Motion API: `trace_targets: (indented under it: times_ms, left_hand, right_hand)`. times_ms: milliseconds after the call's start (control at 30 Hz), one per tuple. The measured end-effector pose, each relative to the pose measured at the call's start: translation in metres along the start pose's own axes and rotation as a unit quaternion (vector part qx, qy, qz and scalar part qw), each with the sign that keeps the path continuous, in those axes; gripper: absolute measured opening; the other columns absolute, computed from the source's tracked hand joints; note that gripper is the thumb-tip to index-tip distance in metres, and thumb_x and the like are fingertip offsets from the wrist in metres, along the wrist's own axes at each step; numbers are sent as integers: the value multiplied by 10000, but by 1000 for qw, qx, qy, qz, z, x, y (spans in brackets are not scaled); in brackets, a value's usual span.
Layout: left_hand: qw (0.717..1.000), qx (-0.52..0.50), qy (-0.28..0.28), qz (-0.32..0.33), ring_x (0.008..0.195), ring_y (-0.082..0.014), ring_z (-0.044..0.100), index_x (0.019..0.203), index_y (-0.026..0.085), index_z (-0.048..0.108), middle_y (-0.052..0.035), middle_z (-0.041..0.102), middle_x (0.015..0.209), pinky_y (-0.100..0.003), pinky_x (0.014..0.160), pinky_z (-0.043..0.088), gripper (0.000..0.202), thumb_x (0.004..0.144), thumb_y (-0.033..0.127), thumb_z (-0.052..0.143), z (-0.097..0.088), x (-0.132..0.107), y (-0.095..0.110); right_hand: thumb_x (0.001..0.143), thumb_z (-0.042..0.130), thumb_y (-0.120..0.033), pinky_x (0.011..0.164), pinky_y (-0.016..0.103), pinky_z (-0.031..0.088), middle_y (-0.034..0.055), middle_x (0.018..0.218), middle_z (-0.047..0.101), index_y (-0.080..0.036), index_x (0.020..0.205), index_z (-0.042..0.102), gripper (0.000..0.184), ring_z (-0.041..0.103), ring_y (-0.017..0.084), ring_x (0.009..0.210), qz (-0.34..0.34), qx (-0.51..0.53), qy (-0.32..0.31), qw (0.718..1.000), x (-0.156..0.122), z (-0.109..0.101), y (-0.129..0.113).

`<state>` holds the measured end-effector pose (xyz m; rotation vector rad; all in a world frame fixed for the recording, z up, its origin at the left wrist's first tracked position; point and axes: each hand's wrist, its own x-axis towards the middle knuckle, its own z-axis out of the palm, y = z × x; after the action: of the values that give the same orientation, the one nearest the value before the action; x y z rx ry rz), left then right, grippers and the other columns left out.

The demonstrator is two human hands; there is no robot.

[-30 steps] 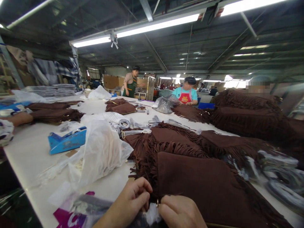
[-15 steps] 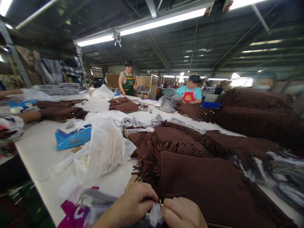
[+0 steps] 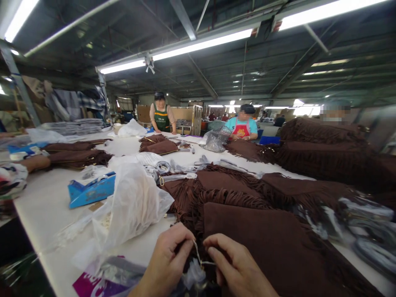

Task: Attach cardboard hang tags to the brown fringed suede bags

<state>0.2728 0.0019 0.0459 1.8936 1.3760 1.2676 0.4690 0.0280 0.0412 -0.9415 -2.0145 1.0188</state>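
Observation:
A thin white string runs between my two hands in a bent line, passing a small gold-coloured metal piece. My left hand pinches its upper end between thumb and forefinger. The string's other end goes in under the curled fingers of my right hand, which is closed on it. Crumpled clear plastic wrapping sits just below the string. Right beside my hands lies a dark brown fringed bag, flat on the table. What is under my palms is hidden.
A white plastic bag and a blue tape dispenser stand to the left. More brown fringed bags are piled at the right. Co-workers stand across the white table, and another person's arm reaches in at left.
My hands have moved slightly apart and up from the metal piece, and the white string now shows stretched between them. The camera view has shifted a little.

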Motion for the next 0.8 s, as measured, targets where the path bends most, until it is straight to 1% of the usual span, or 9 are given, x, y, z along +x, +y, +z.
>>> trace_targets:
  times_ms: [100, 167, 233, 333, 400, 433, 533, 633, 800]
  left_hand:
    - [999, 24, 16, 40, 669, -153, 543, 692, 189, 610, -7, 582, 681, -239, 643, 379, 232, 903, 225, 520, -3, 12, 16]
    - [998, 29, 10, 54, 676, -150, 550, 680, 189, 604, -3, 585, 681, -235, 648, 378, 211, 878, 187, 529, -1, 20, 22]
    - [998, 23, 3, 53, 679, -149, 550, 663, 187, 593, -1, 581, 675, -233, 652, 379, 207, 859, 169, 528, 5, 23, 23]
    - [999, -42, 3, -2, 636, -147, 535, 783, 189, 611, 7, 567, 687, -231, 609, 391, 149, 877, 225, 502, 17, 20, 18]
    - [995, -87, -15, -47, 625, -149, 532, 878, 183, 613, 7, 568, 714, -231, 590, 402, 137, 873, 258, 498, 23, 14, 13]
    - [993, -91, -30, -62, 637, -152, 534, 881, 178, 616, 4, 570, 721, -233, 598, 406, 141, 860, 260, 504, 25, 11, 11]
    - [994, -52, -61, -76, 693, -167, 536, 748, 165, 631, -9, 573, 708, -246, 651, 402, 129, 793, 227, 527, 27, 4, 5]
    - [994, -39, -51, -83, 691, -170, 525, 670, 162, 622, -11, 566, 681, -253, 659, 389, 158, 772, 253, 544, 27, 3, 1]
    - [992, -62, -45, -101, 646, -157, 498, 617, 161, 607, 0, 540, 626, -250, 627, 371, 199, 761, 295, 578, 28, 6, -6]
  right_hand:
    - [913, 513, -310, 709, 278, 451, 15, 847, 669, -220, 871, 690, 204, 618, 193, 763, -45, 6, 24, 999, 12, 4, -7]
    - [882, 562, -305, 690, 268, 429, -3, 788, 640, -217, 800, 683, 171, 589, 185, 746, -46, 37, 34, 998, 15, 6, -8]
    - [869, 590, -333, 643, 259, 407, -20, 716, 590, -208, 728, 651, 198, 550, 173, 691, -39, 73, 51, 995, 16, 7, -5]
    - [871, 610, -382, 650, 260, 406, -21, 704, 578, -200, 710, 646, 245, 530, 177, 692, -27, 132, 66, 989, 14, 8, 4]
    - [864, 635, -417, 671, 266, 415, -15, 715, 593, -196, 732, 666, 259, 530, 186, 711, -11, 176, 75, 982, 13, 7, 9]
    - [858, 647, -434, 680, 269, 417, -13, 717, 597, -194, 739, 672, 269, 529, 190, 720, -2, 193, 81, 978, 13, 8, 11]
    - [852, 663, -445, 688, 270, 415, -11, 711, 601, -190, 733, 679, 282, 524, 193, 727, 5, 214, 96, 972, 14, 9, 15]
    - [853, 657, -407, 697, 271, 419, -8, 713, 620, -189, 731, 681, 251, 537, 195, 728, -3, 210, 103, 972, 14, 12, 16]
    - [838, 658, -355, 689, 272, 438, -9, 725, 638, -193, 744, 667, 187, 568, 195, 718, -15, 188, 132, 973, 14, 16, 18]
